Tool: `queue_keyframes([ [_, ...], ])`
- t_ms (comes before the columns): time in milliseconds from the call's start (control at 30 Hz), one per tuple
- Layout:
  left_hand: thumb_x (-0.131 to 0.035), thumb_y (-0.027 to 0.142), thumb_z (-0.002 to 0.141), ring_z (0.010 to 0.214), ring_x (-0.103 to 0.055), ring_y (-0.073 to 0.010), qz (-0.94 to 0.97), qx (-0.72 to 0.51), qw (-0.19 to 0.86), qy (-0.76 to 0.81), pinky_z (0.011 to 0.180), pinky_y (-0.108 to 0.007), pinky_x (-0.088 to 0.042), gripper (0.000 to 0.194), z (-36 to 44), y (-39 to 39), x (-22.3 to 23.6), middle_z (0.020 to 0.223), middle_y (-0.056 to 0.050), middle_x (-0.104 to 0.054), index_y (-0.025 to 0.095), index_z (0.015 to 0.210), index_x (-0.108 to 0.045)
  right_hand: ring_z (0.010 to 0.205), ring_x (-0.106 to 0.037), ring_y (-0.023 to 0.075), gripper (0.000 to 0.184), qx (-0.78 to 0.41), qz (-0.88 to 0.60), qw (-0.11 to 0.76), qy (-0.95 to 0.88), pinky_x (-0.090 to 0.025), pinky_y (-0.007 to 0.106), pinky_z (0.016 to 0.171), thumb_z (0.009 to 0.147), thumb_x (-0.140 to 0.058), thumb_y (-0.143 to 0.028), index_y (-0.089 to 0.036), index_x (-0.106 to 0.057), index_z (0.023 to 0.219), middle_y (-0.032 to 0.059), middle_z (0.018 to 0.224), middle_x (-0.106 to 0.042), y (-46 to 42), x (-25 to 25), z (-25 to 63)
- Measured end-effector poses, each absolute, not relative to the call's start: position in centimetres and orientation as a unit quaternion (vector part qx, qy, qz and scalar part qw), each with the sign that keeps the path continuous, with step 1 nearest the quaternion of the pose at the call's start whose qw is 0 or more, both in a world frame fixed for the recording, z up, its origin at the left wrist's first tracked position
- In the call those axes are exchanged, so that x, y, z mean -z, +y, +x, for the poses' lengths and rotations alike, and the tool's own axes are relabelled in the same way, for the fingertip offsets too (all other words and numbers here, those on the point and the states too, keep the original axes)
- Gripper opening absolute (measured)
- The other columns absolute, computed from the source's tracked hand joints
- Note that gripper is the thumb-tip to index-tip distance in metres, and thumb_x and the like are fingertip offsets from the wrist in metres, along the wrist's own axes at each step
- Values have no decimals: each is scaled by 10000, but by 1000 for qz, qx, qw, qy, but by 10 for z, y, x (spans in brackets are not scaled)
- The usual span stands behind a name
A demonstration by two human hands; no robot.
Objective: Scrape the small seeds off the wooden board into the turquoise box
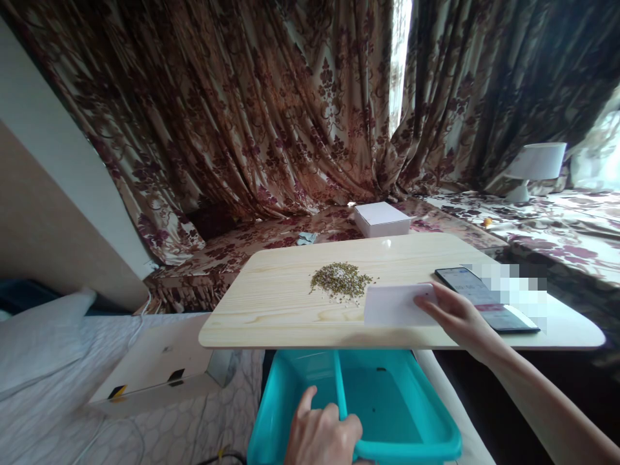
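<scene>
My right hand [458, 313] grips a white card [392, 306] by its right end, with the thumb on top. The card is low over the table's front part, just right of a loose pile of small green beans mixed with white grains [339, 281]. Beneath the front edge of the table is a teal two-compartment bin [431, 413]. My left hand [322, 433] is at its near side, fingers curled over the rim by the divider and the index finger stretched out over the left compartment. A few dark specks lie in the right compartment.
A light wooden table [261, 278] bears a phone [477, 297] on the right. Behind it sit a white box [382, 219] and a crumpled cloth [307, 238]. A larger white box [159, 368] lies on the bed at left. A lamp [535, 165] stands far right.
</scene>
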State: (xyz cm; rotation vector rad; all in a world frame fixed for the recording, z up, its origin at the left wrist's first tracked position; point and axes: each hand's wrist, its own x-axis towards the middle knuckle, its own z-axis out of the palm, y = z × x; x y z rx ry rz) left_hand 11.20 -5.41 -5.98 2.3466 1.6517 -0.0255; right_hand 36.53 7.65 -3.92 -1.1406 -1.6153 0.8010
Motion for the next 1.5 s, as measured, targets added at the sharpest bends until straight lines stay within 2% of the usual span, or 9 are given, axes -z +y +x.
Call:
queue_keyframes([
  [100, -639, 486, 725, 753, -615, -212, 813, 6, 148, 564, 986, -470, -271, 263, 110, -54, 62, 746, 1, -635, 254, 847, -668, 668, -584, 195, 270, -243, -492, 508, -663, -472, 290, 574, 760, -558, -479, -209, -569, 759, 38, 697, -633, 86, 36, 358],
  [267, -637, 479, 726, 743, -609, -207, 814, 1, 145, 563, 988, -480, -263, 256, 108, -53, 66, 738, 5, -628, 252, 842, -662, 663, -583, 200, 273, -170, -508, 484, -692, -460, 301, 575, 799, -493, -463, -201, -566, 783, 43, 705, -635, 98, 36, 346],
  [400, -648, 468, 722, 724, -608, -197, 813, -1, 140, 566, 991, -465, -269, 237, 110, -53, 64, 720, 5, -627, 248, 812, -666, 673, -583, 198, 255, -183, -504, 475, -698, -459, 298, 582, 805, -491, -439, -198, -566, 834, 48, 740, -643, 100, 38, 344],
  [633, -661, 428, 721, 792, -607, -201, 804, -3, 141, 578, 1007, -450, -260, 207, 113, -56, 59, 748, -6, -631, 249, 826, -665, 677, -578, 191, 216, -186, -502, 479, -696, -458, 288, 594, 808, -498, -411, -203, -555, 799, 42, 731, -633, 101, 39, 345],
  [833, -665, 430, 719, 767, -610, -196, 804, 15, 140, 578, 1008, -444, -260, 213, 113, -56, 57, 741, -7, -632, 243, 822, -667, 657, -570, 184, 209, -199, -497, 479, -695, -455, 287, 588, 812, -492, -399, -198, -549, 805, 42, 724, -629, 109, 45, 341],
  [1200, -645, 446, 735, 801, -609, -205, 811, 13, 148, 565, 1008, -454, -260, 225, 111, -54, 62, 774, -15, -643, 247, 840, -661, 621, -533, 173, 302, -208, -505, 482, -685, -426, 277, 553, 805, -474, -485, -194, -542, 761, 36, 675, -589, 102, 40, 346],
  [1500, -653, 431, 732, 811, -610, -204, 810, 5, 144, 568, 1007, -447, -267, 212, 111, -55, 60, 776, -15, -644, 245, 835, -661, 622, -538, 170, 303, -236, -493, 483, -684, -419, 266, 538, 789, -502, -498, -201, -538, 739, 33, 682, -597, 94, 32, 344],
])
